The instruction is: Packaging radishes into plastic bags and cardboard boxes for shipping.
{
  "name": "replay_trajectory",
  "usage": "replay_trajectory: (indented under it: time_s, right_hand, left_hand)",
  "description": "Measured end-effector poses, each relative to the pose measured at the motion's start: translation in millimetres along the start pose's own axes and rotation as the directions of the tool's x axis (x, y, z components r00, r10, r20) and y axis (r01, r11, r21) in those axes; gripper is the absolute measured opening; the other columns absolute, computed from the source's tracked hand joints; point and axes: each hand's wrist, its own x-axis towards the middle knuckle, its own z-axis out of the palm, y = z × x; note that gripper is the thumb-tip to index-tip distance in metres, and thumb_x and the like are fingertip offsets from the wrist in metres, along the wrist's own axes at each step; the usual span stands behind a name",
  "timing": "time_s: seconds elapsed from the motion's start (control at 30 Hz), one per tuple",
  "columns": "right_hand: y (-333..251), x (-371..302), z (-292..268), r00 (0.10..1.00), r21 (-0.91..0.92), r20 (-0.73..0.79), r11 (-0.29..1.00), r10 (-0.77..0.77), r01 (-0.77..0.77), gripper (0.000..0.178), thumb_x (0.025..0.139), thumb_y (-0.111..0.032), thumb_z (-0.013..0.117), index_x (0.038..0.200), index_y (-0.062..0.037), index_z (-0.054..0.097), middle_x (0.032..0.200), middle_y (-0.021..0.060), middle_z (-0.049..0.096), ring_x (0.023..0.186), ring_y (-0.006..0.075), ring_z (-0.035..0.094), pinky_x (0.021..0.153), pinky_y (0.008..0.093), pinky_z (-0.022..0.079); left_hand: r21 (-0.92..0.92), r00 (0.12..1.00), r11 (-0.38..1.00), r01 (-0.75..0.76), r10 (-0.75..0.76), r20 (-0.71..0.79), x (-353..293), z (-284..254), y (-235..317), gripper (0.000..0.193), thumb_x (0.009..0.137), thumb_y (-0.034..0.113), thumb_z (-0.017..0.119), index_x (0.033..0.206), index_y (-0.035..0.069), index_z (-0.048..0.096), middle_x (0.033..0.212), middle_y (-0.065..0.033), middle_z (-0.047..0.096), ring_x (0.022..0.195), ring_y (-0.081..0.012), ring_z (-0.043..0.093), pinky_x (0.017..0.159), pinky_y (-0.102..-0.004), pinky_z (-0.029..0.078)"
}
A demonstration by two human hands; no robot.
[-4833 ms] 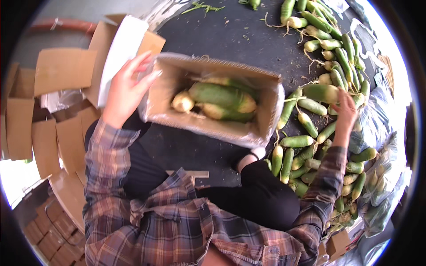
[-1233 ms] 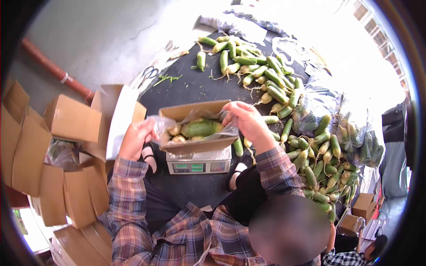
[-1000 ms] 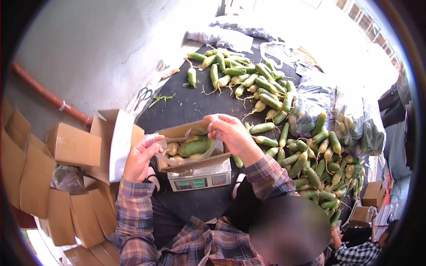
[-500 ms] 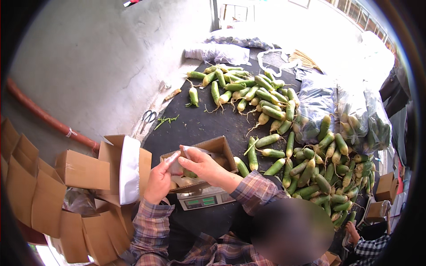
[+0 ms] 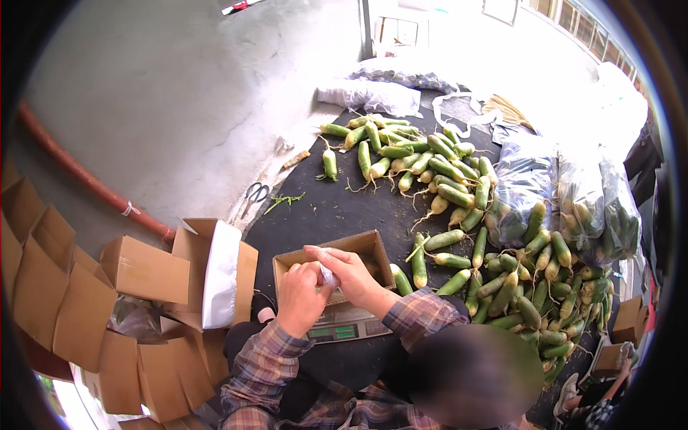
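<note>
Over an open cardboard box (image 5: 289,264), my two hands come together on a bunched clear plastic bag (image 5: 328,278). My left hand (image 5: 301,297) is closed in a fist around the plastic. Beside it, my right hand (image 5: 350,276) has its fingers bent over the same bunched part. The box rests on a digital scale (image 5: 342,331) with a lit green display. My hands hide much of the box's inside, so its contents cannot be made out.
Green radishes (image 5: 459,193) lie in a large pile on the dark table cover (image 5: 315,215), at the back and right. Filled plastic bags (image 5: 527,183) stand beyond. Open cardboard boxes (image 5: 143,269) crowd the left. Scissors (image 5: 256,195) lie near the table's left edge.
My hands have drawn closer together, and the plastic between them is gathered into a tighter bunch. The whole view has shifted slightly, so the scene sits further right.
</note>
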Motion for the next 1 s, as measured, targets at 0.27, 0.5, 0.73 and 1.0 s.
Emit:
replay_trajectory:
  time_s: [0.27,0.5,0.73,1.0]
  right_hand:
    - [-6.7,1.6,-36.9,0.989,-0.624,0.076,0.779,0.128,-0.053,0.036,0.090,-0.031,0.060,0.114,-0.0047,0.063,0.088,0.0023,0.066,0.080,0.0053,0.055,0.072,0.0244,0.046]
    - [15.3,7.2,-71.9,0.992,-0.878,-0.043,0.470,0.119,-0.095,0.025,0.088,-0.026,0.058,0.108,-0.0140,0.066,0.074,0.0113,0.065,0.065,0.0210,0.061,0.065,0.0332,0.048]
    - [-10.4,-5.1,-64.3,0.961,-0.883,-0.235,0.382,0.146,-0.274,0.024,0.088,-0.020,0.052,0.105,-0.0161,0.068,0.073,0.0094,0.066,0.069,0.0202,0.064,0.065,0.0337,0.050]
    - [-9.3,-24.8,-57.4,0.978,-0.945,0.032,-0.313,0.204,0.096,0.017,0.076,-0.014,0.055,0.085,-0.0186,0.068,0.078,0.0101,0.067,0.077,0.0292,0.066,0.067,0.0406,0.052]
  left_hand:
    - [-0.161,0.979,0.976,0.149,-0.122,0.164,1.0,-1.8,-45.4,0.016,0.078,0.011,0.063,0.088,-0.001,0.069,0.070,-0.0086,0.062,0.062,-0.0179,0.059,0.058,-0.0295,0.045]
    - [-0.433,0.893,0.788,0.437,-0.323,0.314,12.4,13.1,-100.0,0.016,0.080,0.013,0.068,0.090,0.002,0.072,0.073,-0.0018,0.068,0.066,-0.0059,0.058,0.061,-0.0230,0.045]
    - [-0.505,0.759,0.568,0.650,-0.458,0.463,24.3,11.9,-105.3,0.018,0.079,0.020,0.069,0.083,0.003,0.072,0.071,-0.0044,0.068,0.065,-0.0125,0.062,0.057,-0.0266,0.047]
    - [0.625,0.838,0.704,0.338,-0.527,0.141,20.3,76.6,-111.2,0.021,0.083,0.014,0.053,0.086,0.004,0.071,0.089,-0.0179,0.067,0.087,-0.0332,0.066,0.075,-0.0405,0.054]
